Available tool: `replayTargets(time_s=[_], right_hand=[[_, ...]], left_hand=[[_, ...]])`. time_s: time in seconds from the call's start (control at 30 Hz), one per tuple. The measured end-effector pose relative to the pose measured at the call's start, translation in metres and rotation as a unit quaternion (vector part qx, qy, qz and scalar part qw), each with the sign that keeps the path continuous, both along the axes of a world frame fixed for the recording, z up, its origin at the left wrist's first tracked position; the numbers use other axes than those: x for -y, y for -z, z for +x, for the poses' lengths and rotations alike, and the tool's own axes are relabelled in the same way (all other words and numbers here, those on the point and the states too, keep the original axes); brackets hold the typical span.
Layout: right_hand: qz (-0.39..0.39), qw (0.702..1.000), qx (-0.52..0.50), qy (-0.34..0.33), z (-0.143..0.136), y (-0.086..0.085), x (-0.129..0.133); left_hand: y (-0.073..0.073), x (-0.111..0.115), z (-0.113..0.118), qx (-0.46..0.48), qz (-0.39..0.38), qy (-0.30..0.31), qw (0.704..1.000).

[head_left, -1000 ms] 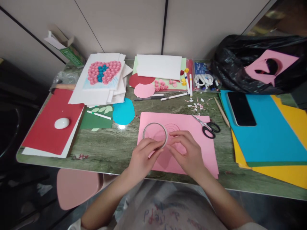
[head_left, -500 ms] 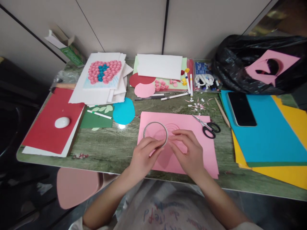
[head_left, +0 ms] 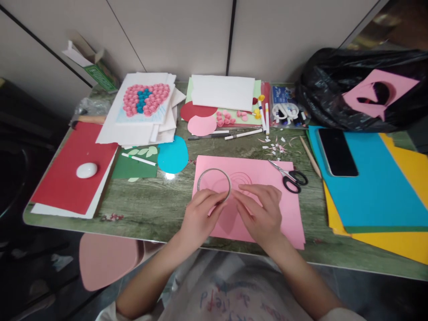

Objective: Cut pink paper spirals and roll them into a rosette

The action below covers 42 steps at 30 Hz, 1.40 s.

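Note:
My left hand (head_left: 203, 211) is closed on a thin ring, which looks like a nearly used-up roll of tape (head_left: 198, 177), gripped at its lower right edge between thumb and fingers. My right hand (head_left: 262, 211) is beside it, thumb and fingertips brought together close to the ring's right side; whatever is between them is too small to make out. Both hands are above a stack of pink paper (head_left: 287, 223). On the paper, just past my right fingers, lies a thin pink spiral strip (head_left: 241, 175). Black-handled scissors (head_left: 290, 178) rest at the paper's right edge.
A phone (head_left: 337, 151) lies on blue paper (head_left: 377, 196) at the right, near a black plastic bag (head_left: 321, 89). Small paper scraps (head_left: 276, 146) and markers (head_left: 243, 134) lie behind the pink stack. At the left are a rolled-flower picture (head_left: 145, 100) and red paper (head_left: 70, 165).
The tape roll and my left hand have shifted slightly to the left. My right hand has also moved a little left, its fingertips staying near the ring.

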State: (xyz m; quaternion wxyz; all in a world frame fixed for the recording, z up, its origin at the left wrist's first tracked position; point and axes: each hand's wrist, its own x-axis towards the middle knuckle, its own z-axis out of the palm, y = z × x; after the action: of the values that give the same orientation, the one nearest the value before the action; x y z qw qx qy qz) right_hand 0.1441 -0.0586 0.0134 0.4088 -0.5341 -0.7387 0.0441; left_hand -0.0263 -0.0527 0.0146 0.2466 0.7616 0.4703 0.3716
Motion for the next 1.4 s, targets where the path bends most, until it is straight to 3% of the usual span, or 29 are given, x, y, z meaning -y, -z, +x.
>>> replayTargets(time_s=[0.3,0.63,1.07,1.4], right_hand=[[0.023,0.999,0.041,0.022,0.000,0.005,0.002],[-0.036,0.998,-0.012,0.046,-0.004,0.002,0.007],[0.078,0.992,0.078,0.059,0.001,0.001,0.000],[0.013,0.998,0.033,0.057,-0.004,-0.002,0.003]], left_hand=[[0.008,0.001,0.000,-0.094,0.079,0.000,0.992],[-0.003,-0.001,0.004,-0.078,0.080,-0.005,0.994],[0.002,-0.002,0.007,-0.151,0.125,0.000,0.981],[0.006,0.006,0.006,-0.150,0.145,0.006,0.978]])
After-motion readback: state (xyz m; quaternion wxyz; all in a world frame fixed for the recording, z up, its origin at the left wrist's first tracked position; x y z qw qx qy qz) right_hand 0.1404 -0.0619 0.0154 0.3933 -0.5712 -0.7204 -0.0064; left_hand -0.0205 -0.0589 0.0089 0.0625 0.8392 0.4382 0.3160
